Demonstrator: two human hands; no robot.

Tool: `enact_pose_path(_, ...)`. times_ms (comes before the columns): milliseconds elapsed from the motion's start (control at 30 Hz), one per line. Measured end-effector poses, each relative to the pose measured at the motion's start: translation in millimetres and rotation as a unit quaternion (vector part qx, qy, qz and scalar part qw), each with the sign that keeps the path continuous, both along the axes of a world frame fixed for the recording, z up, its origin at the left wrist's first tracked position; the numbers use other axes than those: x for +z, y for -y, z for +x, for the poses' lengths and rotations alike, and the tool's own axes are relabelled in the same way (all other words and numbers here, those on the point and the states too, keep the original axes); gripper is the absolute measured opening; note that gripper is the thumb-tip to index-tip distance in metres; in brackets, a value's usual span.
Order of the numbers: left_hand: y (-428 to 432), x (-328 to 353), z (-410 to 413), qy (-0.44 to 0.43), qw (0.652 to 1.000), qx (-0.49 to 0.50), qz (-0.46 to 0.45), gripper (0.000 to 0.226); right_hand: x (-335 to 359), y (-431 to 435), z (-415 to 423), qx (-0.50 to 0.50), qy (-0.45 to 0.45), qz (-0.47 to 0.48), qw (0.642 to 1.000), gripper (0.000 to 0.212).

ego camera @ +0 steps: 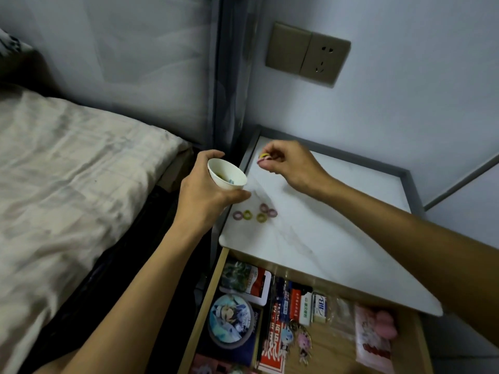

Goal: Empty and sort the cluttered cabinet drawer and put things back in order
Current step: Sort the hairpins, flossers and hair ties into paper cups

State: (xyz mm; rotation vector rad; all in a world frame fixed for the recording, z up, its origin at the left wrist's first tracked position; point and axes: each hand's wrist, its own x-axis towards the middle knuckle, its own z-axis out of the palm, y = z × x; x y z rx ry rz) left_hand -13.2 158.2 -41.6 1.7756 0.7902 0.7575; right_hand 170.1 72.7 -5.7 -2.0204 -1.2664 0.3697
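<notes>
Rings (255, 212) on cabinet top (324, 233), drawer (310, 319) below

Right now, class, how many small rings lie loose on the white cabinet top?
5, clustered near the left edge: leftmost purple ring, green ring beside it, lower green ring, upper purple ring, rightmost purple ring. Other rings, in the right hand and cup, are partly hidden.

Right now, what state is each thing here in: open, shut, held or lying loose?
Drawer: pulled open, things inside.
Paper cup: tilted, gripped by the left hand, small bits inside.
Coloured rings: pinched by the right hand above the cabinet top.
Loose rings: five, lying on the cabinet top, untouched.
Wall socket: nothing plugged in.
</notes>
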Motion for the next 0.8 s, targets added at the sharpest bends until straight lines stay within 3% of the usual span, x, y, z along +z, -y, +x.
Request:
enact_pose_path(100, 8, 0, 2, -0.009, 1.0, -0.026, 0.005, 0.079, 27, 0, -21, 0.093, 0.001, -0.013, 0.996, 0.008)
enact_pose_path(233, 15, 2, 2, -0.003, 0.999, -0.043, 0.005, 0.074, 37, 3, -43, 0.165, 0.042, -0.078, 0.982, 0.032)
enact_pose_path(333, 16, 3, 2, 0.009, 0.999, -0.039, -0.006, 0.075, 38, 7, -36, 0.138, -0.056, -0.023, 0.989, 0.03)
enact_pose_path(433, 14, 2, 1, 0.012, 1.0, -0.026, -0.009, 0.077, 21, 12, -17, 0.021, -0.14, 0.036, 0.989, 0.014)
enact_pose_path(500, 13, 3, 0, 0.015, 1.0, -0.013, -0.013, 0.078, -8, 17, -5, -0.042, -0.072, -0.024, 0.996, 0.016)
enact_pose_path(567, 10, 4, -1, 0.018, 1.0, 0.002, -0.016, 0.078, -41, 26, -3, -0.017, 0.011, -0.135, 0.991, 0.029)
enact_pose_path(600, 10, 4, -1, 0.018, 1.0, 0.006, -0.015, 0.078, -57, 30, -6, 0.005, 0.01, -0.166, 0.986, 0.036)
enact_pose_path(700, 9, 5, 0, 0.018, 1.0, 0.008, -0.013, 0.079, -87, 38, -15, 0.0, -0.04, -0.127, 0.991, 0.039)
enact_pose_path(800, 9, 5, 0, 0.016, 1.0, 0.011, -0.009, 0.079, -96, 41, -18, -0.017, -0.009, -0.08, 0.997, 0.022)
